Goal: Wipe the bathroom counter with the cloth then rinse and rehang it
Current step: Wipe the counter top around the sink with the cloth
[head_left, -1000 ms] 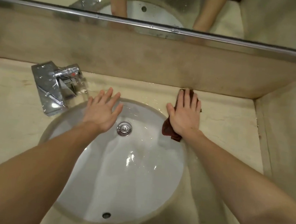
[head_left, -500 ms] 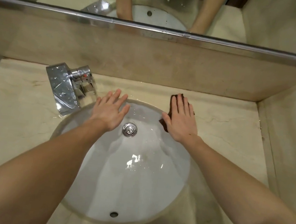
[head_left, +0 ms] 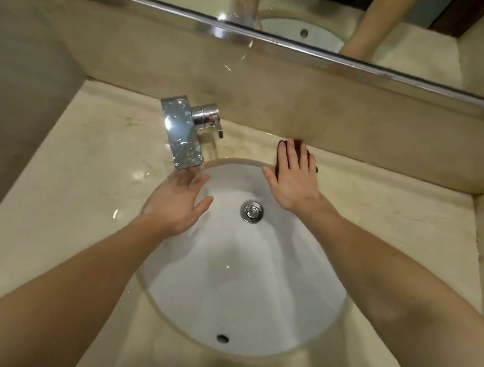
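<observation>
Cloth (head_left: 298,143) is the farthest thing, so I read out toward it. Nearest is the basin (head_left: 240,273). My left hand (head_left: 177,200) is over its rim just below the faucet (head_left: 182,138), fingers loose and spread, holding nothing. Beyond, my right hand (head_left: 293,182) lies flat with straight fingers, pressing the cloth onto the tabletop (head_left: 87,167) behind the basin. Its far edge meets the backsplash (head_left: 360,121). I judge the next stroke runs sideways along that wall.
</observation>
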